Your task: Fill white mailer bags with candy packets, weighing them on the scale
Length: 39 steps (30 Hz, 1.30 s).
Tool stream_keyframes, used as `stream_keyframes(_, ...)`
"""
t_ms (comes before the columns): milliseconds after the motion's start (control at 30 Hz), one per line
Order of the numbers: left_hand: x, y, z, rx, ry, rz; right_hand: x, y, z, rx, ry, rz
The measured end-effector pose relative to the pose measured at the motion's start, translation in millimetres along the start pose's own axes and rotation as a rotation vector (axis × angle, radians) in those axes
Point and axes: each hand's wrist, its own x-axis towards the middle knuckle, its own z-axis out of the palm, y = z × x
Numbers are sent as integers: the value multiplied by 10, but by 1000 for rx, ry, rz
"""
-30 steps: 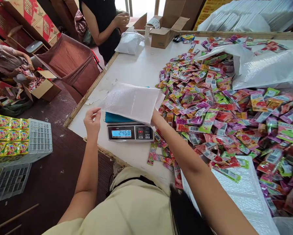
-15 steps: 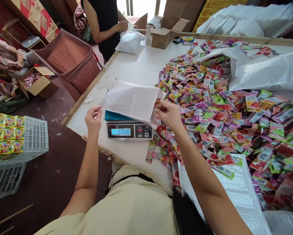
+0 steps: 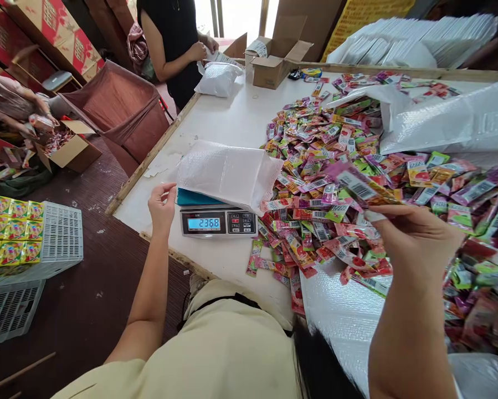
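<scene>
A white bubble mailer [image 3: 224,172] lies on the teal plate [image 3: 194,197] of a digital scale [image 3: 219,223], its open end to the right. The scale's lit display reads about 2368. My left hand [image 3: 162,204] is closed in a pinch at the left edge of the plate, by the mailer's corner; whatever its fingers hold is hidden. Over the heap of small snack packets [image 3: 315,183], my right hand [image 3: 415,238] is closed on a snack packet [image 3: 360,185] with a barcode, purple at one end.
A filled mailer [image 3: 452,122] lies on the heap at right, and flat mailers [image 3: 344,310] lie near my body. A co-worker [image 3: 174,50] handles a white parcel [image 3: 219,77] beside an open carton [image 3: 269,69]. A brown cloth bin [image 3: 116,105] and a white crate [image 3: 63,233] stand left.
My right hand has left the mailer's open end and moved right over the heap, where it now holds a packet. The left hand stays nearly in place. The display reading has changed.
</scene>
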Motion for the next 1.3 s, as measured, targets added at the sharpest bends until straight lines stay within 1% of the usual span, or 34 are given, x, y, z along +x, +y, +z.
stream_keyframes(67,2,17,11,2,-3,3,-2,33,-69,0,50,10)
stream_keyframes(133,4,24,11,9,-3,6,19,126,-157,6,103,0)
stream_keyframes(167,3,22,9,12,-4,7,41,186,-214,-24,107,-13)
stream_keyframes(200,3,16,6,15,-4,10,70,247,-273,-95,95,-35)
stream_keyframes(267,0,-1,4,20,-6,13,136,346,-359,-338,73,-114)
stream_keyframes(300,-2,-10,7,24,-10,13,164,372,-358,-472,83,-160)
stream_keyframes(333,-3,-17,13,27,-14,11,182,380,-312,-576,97,-205)
stream_keyframes(367,-5,-20,23,29,-19,7,186,370,-212,-625,91,-244)
stream_keyframes(400,-6,-18,37,27,-24,3,177,349,-59,-615,51,-281)
stream_keyframes(433,-6,-9,53,24,-29,0,155,321,140,-576,-46,-317)
stream_keyframes(500,-3,25,83,22,-33,-2,91,279,609,-503,-337,-377)
stream_keyframes(533,1,46,92,26,-32,0,60,276,834,-513,-476,-395)
stream_keyframes(567,5,65,93,32,-29,4,39,289,1020,-535,-574,-406)
stream_keyframes(600,10,78,86,38,-23,8,33,317,1150,-567,-649,-408)
stream_keyframes(633,14,83,70,43,-15,13,47,357,1210,-594,-684,-406)
stream_keyframes(667,17,77,46,44,-4,17,83,405,1200,-611,-685,-400)
stream_keyframes(700,18,62,18,43,8,19,142,455,1127,-623,-651,-390)
stream_keyframes(733,16,38,-12,41,19,15,217,503,1004,-638,-576,-373)
stream_keyframes(800,5,-18,-66,41,37,-9,384,565,686,-682,-383,-330)
stream_keyframes(867,-13,-63,-96,54,48,-37,509,555,400,-726,-208,-303)
stream_keyframes(900,-20,-75,-100,62,53,-44,539,519,307,-740,-135,-307)
stream_keyframes(933,-25,-81,-100,68,56,-44,548,469,257,-747,-86,-320)
stream_keyframes(1000,-25,-77,-93,64,55,-32,514,346,288,-725,-31,-346)
stream_keyframes(1033,-20,-72,-91,57,53,-25,484,285,361,-690,-49,-354)
stream_keyframes(1067,-14,-68,-93,51,51,-21,450,230,464,-634,-106,-357)
stream_keyframes(1100,-7,-67,-98,47,49,-18,418,184,590,-558,-189,-358)
stream_keyframes(1167,3,-76,-116,50,52,-22,370,121,894,-376,-421,-378)
stream_keyframes(1233,0,-101,-139,61,59,-32,349,88,1244,-208,-649,-422)
stream_keyframes(1300,-18,-136,-157,71,67,-45,351,66,1614,-86,-791,-474)
